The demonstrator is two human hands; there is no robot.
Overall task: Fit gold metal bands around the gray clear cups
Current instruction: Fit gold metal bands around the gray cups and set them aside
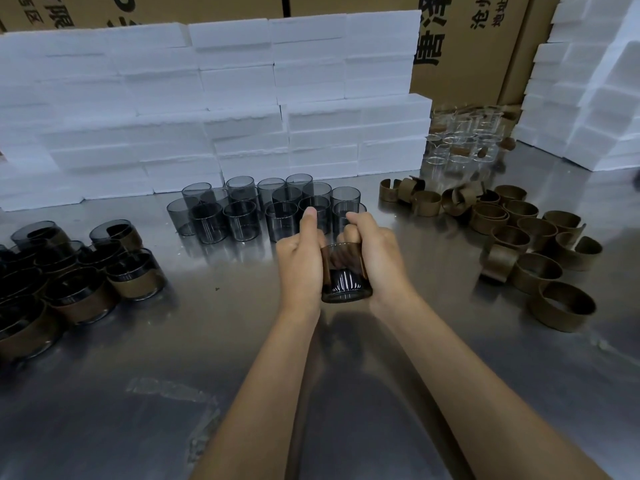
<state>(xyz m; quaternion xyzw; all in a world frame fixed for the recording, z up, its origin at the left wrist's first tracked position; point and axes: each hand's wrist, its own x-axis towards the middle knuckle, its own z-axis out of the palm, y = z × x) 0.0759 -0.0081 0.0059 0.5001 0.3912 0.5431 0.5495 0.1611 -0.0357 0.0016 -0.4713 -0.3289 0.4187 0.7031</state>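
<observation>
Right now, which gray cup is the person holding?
The gray cup at the table's middle, gripped between the left hand and right hand. A gold band wraps it; the bare gray cups behind it stand untouched.

Probably a packing workshop, steel worktable, stacked foam blocks, printed cartons, batches of cups

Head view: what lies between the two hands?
A gray cup with a gold band around it, gripped from both sides by the left hand and right hand, above the table.
</observation>
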